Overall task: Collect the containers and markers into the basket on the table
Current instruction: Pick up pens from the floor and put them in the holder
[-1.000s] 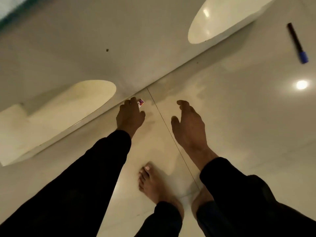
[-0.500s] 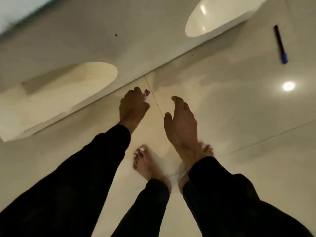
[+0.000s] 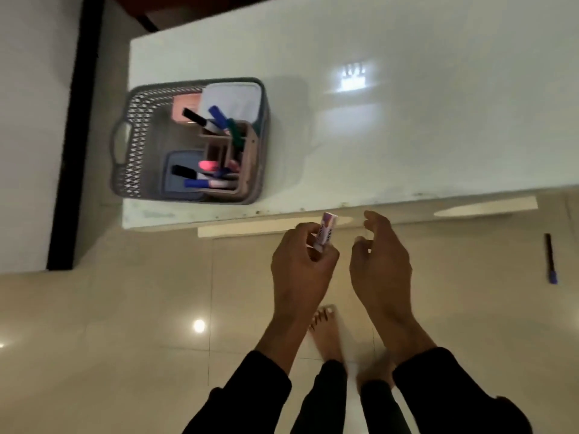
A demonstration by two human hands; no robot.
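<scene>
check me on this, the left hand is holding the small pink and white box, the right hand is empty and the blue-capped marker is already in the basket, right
Not quite. The blue-capped marker is not in the basket; the head view shows it lying on the floor, off to the right of the hands. The rest holds: the left hand grips the small pink and white box, and the right hand is empty.

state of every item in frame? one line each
left hand: grip closed on the small pink box, box end sticking up
right hand: fingers loosely curled, holding nothing
basket: on the table, holding markers and containers
marker: lying on the floor, capped
</scene>
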